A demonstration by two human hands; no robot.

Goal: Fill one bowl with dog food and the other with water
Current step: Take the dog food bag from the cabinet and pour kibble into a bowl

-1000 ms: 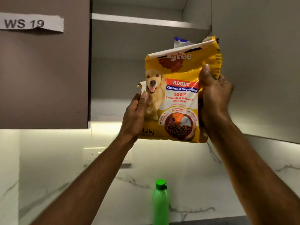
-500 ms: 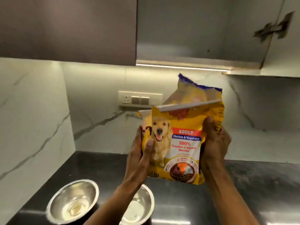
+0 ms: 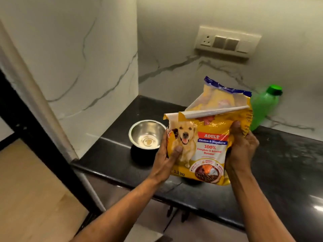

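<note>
I hold a yellow dog food bag [image 3: 208,147] upright above the black counter [image 3: 272,165]. Its torn top hangs open with a flap folded over. My left hand [image 3: 167,156] grips the bag's left edge, thumb on the dog picture. My right hand [image 3: 242,145] grips its right edge. An empty steel bowl [image 3: 146,134] sits on the counter just left of the bag. The second bowl is hidden behind the bag. A green water bottle [image 3: 264,107] stands against the wall behind the bag's right side.
Marble walls close the counter at the back and the left. A switch plate with a socket [image 3: 227,42] is on the back wall. The counter's front edge [image 3: 122,180] runs below my forearms, with wooden floor [image 3: 31,198] at the left.
The bag has come down from the open cupboard to just above the counter, held in both hands throughout. My view has tilted down from the shelf to the counter and bowl.
</note>
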